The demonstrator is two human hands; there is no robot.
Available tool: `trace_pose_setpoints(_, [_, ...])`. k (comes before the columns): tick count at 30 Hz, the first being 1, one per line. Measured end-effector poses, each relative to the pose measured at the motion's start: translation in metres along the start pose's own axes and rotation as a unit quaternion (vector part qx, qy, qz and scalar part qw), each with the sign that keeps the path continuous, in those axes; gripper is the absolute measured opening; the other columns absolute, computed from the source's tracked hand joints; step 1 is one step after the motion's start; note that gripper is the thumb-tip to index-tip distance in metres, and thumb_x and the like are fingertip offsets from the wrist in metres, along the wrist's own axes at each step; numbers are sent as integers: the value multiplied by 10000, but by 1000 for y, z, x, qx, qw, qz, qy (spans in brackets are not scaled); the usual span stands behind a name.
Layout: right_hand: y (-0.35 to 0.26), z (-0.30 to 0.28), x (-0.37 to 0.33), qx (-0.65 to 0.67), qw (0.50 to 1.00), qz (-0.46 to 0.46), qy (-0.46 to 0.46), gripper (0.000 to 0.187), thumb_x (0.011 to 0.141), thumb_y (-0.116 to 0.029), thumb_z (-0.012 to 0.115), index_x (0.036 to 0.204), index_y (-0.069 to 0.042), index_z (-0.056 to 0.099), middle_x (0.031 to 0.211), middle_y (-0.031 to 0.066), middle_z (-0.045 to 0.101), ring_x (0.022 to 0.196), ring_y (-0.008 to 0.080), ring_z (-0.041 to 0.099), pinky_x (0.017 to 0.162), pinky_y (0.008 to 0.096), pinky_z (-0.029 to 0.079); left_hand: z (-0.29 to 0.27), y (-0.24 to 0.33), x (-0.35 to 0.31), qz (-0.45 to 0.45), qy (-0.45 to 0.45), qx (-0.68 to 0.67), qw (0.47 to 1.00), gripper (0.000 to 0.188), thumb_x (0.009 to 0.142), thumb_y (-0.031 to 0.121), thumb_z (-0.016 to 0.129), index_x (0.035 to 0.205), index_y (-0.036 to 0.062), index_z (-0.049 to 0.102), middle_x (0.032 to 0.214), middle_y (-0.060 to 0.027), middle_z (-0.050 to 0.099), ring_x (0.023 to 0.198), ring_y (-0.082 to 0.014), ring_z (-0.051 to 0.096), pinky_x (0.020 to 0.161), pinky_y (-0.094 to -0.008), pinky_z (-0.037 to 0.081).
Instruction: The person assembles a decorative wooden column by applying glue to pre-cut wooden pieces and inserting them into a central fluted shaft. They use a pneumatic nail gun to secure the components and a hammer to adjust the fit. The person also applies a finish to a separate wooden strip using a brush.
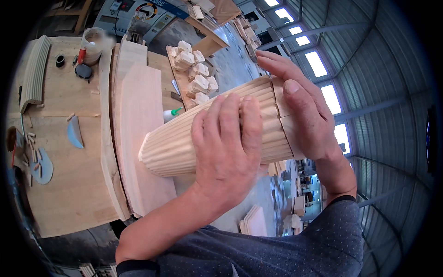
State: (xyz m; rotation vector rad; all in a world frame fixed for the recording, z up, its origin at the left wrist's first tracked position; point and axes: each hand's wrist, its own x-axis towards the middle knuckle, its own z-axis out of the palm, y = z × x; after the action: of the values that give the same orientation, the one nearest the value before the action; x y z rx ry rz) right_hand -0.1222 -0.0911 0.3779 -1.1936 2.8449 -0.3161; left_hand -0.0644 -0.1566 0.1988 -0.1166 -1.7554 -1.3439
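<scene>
A tapered, fluted wooden furniture leg (pixel 175 143) lies slanted across the middle, its narrow end against a pale plank (pixel 143 111) at the bench edge. My left hand (pixel 226 143) is wrapped over its ribbed side, fingers bent and close together. At the wide end, a plain wooden block (pixel 286 113) meets the ribbed part along an uneven seam. My right hand (pixel 307 108) presses its palm on that block, the fingers stretched out and the thumb apart from them. The underside of the leg is hidden.
The workbench (pixel 69 171) at left carries a fluted strip (pixel 37 71), a plastic tub (pixel 93 44), a black tape measure (pixel 83 71) and scattered dowels (pixel 39 171). A green-tipped glue bottle (pixel 173 113) stands behind the leg. Beyond it, several pale wooden blocks (pixel 198 83) sit on a board.
</scene>
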Motion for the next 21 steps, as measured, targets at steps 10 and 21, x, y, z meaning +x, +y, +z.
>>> trace_pose_setpoints(10, [3, -4, 10, -39, 999, -16, -9, 577, 1105, -374, 363, 1500, 37, 454, 1601, 219, 398, 1505, 327, 362, 1227, 408, 288, -14, 3, 10, -22, -20, -42, 999, 1132, 519, 212, 947, 1460, -26, 365, 1409, -247, 423, 1299, -426, 461, 1050, -573, 363])
trace_pose_setpoints(21, [-82, 37, 42, 30, 991, 84, 104, 644, 1093, -459, 287, 1523, -8, 450, 1599, 193, 412, 1528, 282, 312, 1278, 405, 153, -2, 3, 0, -28, 9, -39, 999, 1156, 485, 171, 948, 1466, -12, 364, 1401, -236, 436, 1296, -423, 469, 1046, -552, 365])
